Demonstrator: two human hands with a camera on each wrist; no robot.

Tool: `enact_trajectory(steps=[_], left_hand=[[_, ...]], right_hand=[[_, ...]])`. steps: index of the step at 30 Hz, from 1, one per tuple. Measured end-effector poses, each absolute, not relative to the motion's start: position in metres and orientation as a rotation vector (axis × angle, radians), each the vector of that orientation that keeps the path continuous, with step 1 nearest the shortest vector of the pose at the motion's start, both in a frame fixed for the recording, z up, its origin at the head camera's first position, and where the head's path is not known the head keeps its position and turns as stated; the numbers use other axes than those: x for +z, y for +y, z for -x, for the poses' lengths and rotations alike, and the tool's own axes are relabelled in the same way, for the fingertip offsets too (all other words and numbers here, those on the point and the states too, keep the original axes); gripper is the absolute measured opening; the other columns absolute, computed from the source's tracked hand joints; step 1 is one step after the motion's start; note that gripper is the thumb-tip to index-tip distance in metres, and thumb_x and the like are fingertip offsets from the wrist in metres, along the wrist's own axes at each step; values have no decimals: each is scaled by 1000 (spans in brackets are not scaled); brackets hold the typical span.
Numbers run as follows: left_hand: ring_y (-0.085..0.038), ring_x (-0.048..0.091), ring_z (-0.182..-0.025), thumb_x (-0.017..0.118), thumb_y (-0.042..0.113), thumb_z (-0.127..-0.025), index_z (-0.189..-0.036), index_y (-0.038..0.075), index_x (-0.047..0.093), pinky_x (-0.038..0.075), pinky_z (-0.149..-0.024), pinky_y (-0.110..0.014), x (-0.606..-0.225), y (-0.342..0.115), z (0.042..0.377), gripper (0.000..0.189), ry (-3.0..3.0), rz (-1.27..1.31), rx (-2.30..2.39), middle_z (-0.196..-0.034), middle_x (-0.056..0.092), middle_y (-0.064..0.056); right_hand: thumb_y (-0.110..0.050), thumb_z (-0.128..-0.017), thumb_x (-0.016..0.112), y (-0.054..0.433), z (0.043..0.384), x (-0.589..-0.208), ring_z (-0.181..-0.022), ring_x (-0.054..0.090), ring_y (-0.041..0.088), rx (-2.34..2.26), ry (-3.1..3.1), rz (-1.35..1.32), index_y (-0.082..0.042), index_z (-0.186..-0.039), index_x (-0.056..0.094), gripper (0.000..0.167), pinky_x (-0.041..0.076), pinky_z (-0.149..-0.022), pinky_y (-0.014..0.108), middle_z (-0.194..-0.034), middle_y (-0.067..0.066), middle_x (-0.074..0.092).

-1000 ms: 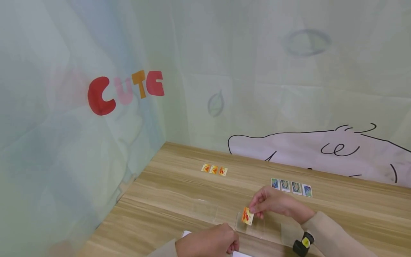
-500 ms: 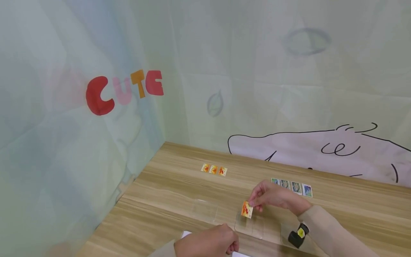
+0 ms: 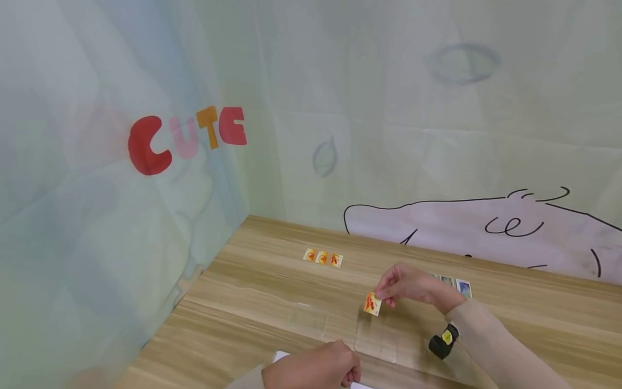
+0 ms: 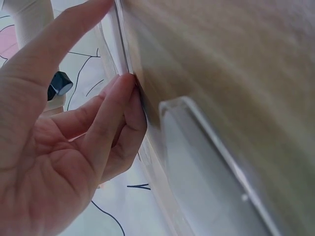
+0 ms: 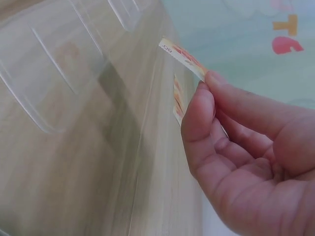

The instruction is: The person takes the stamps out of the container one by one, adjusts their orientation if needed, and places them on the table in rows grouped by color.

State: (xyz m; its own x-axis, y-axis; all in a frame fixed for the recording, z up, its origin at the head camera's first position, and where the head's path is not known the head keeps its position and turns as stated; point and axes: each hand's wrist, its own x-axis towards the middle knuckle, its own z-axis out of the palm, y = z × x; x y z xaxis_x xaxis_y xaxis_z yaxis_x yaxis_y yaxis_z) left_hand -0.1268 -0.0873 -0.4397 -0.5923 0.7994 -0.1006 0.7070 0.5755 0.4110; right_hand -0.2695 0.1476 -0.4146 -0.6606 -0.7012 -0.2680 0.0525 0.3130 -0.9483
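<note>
Stamp (image 3: pixel 373 304) is held past your left hand (image 3: pixel 315 367), whose fingers bend just beside a white piece (image 3: pixel 280 355); whether they grip it cannot be told. Near a clear tray (image 3: pixel 376 357), your right hand (image 3: pixel 407 283) pinches the stamp in its fingers above the counter (image 3: pixel 272 286). Blue stamps (image 3: pixel 464 288) show behind that wrist; orange stamps (image 3: pixel 323 257) lie farther off.

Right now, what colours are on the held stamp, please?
The stamp shows orange, red and cream, best in the head view.
</note>
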Motion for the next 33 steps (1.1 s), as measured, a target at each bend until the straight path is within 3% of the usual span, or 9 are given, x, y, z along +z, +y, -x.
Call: enact_trajectory(steps=[11,25,33], left_hand=[[14,44,-62,78,2,-80,-84,13,73,39,-59,-2,-440,-85,128,13,2570,-1262,450,-70,61,15],[13,46,-68,77,2,-80,-88,12,74,40,-62,-3,-439,-89,128,14,2538,-1284,434,-76,61,17],[13,44,-67,76,2,-81,-89,11,75,39,-63,-2,-441,-90,130,13,2523,-1348,430,-78,65,14]], right_hand=[[3,-93,65,147,290,-417,-64,58,13,-1413,1901,569,16,-95,67,13,51,-61,24,-77,7,68],[7,-93,63,140,306,-421,-66,58,12,-1452,1912,555,18,-95,65,12,52,-63,23,-77,5,67],[8,-93,62,138,314,-425,-66,58,12,-1495,1915,525,13,-92,67,7,51,-63,23,-78,6,68]])
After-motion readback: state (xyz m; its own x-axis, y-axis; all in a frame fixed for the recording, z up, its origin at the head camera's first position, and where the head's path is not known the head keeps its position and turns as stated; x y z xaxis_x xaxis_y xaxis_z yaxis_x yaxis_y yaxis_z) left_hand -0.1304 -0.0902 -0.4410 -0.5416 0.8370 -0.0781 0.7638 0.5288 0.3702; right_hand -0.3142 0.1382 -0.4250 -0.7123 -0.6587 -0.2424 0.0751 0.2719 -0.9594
